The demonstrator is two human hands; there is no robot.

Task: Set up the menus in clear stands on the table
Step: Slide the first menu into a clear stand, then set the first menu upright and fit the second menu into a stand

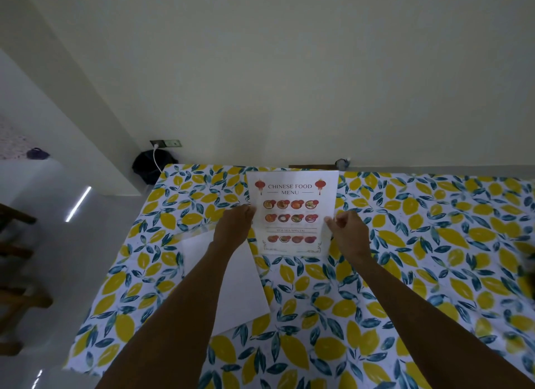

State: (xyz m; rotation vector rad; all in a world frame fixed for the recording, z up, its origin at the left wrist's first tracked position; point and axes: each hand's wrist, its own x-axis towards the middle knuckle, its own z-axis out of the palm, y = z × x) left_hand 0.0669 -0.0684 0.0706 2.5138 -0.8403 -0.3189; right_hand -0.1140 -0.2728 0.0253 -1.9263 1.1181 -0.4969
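Lemon-print desk (pixel 405 244) sits against a pale wall, with loads of open cloth to the right. The menu (pixel 292 212) stands upright near the far edge, left hand (pixel 234 226) and right hand (pixel 347 229) pinching its side edges. A white sheet (pixel 240 284) lies just left of it.

Desk (pixel 405 244) cloth white with yellow lemons and teal-blue leaves; menu (pixel 292 212) white, red lanterns, orange-red dish photos, dark lettering; blank white sheet (pixel 246 287); wall (pixel 289 70) pale cream.
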